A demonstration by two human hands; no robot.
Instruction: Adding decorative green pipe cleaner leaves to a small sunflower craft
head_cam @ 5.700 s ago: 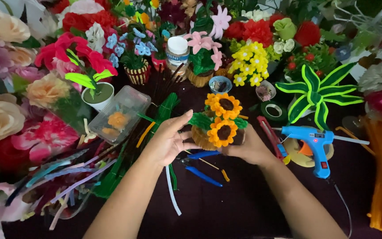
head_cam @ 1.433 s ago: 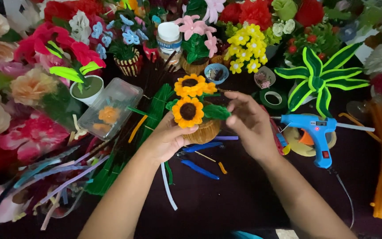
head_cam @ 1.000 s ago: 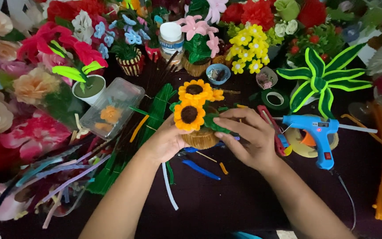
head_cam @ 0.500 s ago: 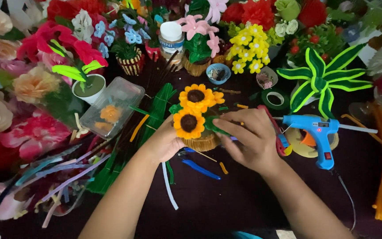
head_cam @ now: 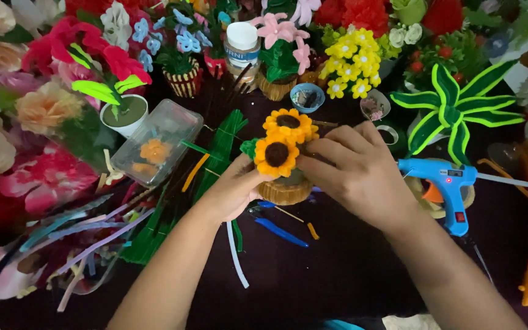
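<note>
Fingers of the left hand (head_cam: 233, 192) cup the small woven basket (head_cam: 285, 190), thumb at the front sunflower (head_cam: 276, 156); the right hand (head_cam: 362, 174) curls narrow behind the blooms, its grasp hidden; two sunflowers rise from the basket, one blue glue gun (head_cam: 447, 189) lies right of it, one clear box (head_cam: 157, 142) left; a harder squeeze could bend a stem or tip the basket.

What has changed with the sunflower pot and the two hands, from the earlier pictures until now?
The right hand, earlier under the sunflower pot at its right side, has come up over the leaves beside the flowers. The pot has turned, so the two sunflowers now stand one above the other. The left hand still holds the pot's left side. The blue glue gun and the clear plastic box have not moved.
</note>
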